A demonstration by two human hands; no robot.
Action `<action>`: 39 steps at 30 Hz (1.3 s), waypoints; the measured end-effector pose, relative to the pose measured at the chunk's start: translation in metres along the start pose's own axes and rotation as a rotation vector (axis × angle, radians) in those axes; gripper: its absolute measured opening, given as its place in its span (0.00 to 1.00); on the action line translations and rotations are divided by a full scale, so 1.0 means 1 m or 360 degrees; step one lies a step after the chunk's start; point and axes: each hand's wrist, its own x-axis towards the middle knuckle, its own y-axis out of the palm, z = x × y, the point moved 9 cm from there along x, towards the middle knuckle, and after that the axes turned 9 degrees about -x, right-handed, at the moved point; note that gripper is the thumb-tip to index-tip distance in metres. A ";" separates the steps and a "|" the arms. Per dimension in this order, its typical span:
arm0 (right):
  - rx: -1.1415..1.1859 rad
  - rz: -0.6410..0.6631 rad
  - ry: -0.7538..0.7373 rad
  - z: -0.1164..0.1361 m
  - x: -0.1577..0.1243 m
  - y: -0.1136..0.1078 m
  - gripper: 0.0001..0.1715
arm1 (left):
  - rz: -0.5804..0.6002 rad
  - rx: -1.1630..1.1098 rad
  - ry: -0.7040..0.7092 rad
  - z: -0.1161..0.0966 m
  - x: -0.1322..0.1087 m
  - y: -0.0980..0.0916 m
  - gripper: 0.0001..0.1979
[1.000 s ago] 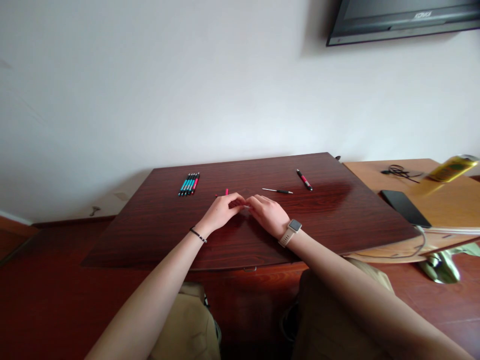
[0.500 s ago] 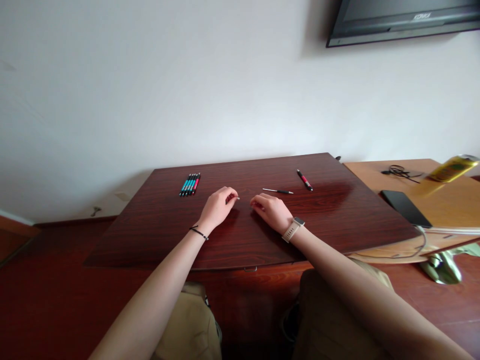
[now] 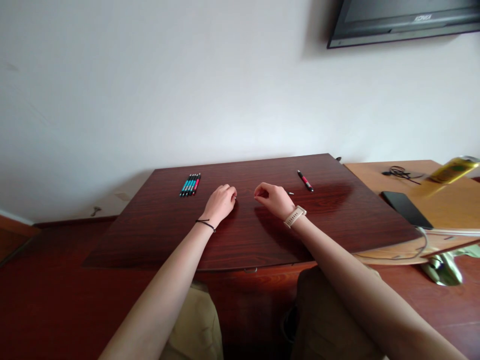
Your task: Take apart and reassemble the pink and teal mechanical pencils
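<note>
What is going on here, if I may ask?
A person has both bare hands over a dark table. The left hand is curled and the right hand has its fingers bent; what either holds is too small to tell. A small tip shows past the right hand. A row of pens lies left, a single pen right.

We look out from one head-worn camera, facing forward and down across the table [image 3: 168, 230], with our hands [image 3: 275, 201] near mid-view. The wide frame takes in our knees [image 3: 198, 320], close below, the wall [image 3: 225, 85] ahead, and the lower part of a screen [image 3: 412, 22] at upper right.
</note>
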 end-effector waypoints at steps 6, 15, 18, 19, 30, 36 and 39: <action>-0.0154 0.0099 0.0052 0.006 0.022 0.015 0.05 | 0.0056 -0.0026 -0.0037 -0.001 0.008 0.006 0.10; -0.0435 0.0201 0.0078 0.000 0.040 0.042 0.07 | 0.0060 -0.0011 -0.0054 -0.001 0.013 0.008 0.06; -0.0409 0.0171 0.0040 -0.002 0.041 0.046 0.08 | 0.0060 -0.0028 -0.0060 -0.001 0.013 0.009 0.05; -0.0380 0.0160 0.0034 -0.003 0.041 0.047 0.09 | 0.0062 -0.0026 -0.0063 -0.001 0.013 0.009 0.05; -0.0178 0.0100 0.0054 -0.011 0.039 0.049 0.17 | 0.0067 0.0004 -0.0094 0.000 0.010 0.009 0.05; -0.0270 0.0095 0.0010 -0.010 0.033 0.041 0.19 | 0.0008 -0.0023 -0.0064 0.000 0.006 0.004 0.07; -0.0393 -0.0019 -0.0047 -0.016 0.028 0.020 0.21 | -0.0051 -0.0060 -0.0039 -0.001 0.003 -0.006 0.09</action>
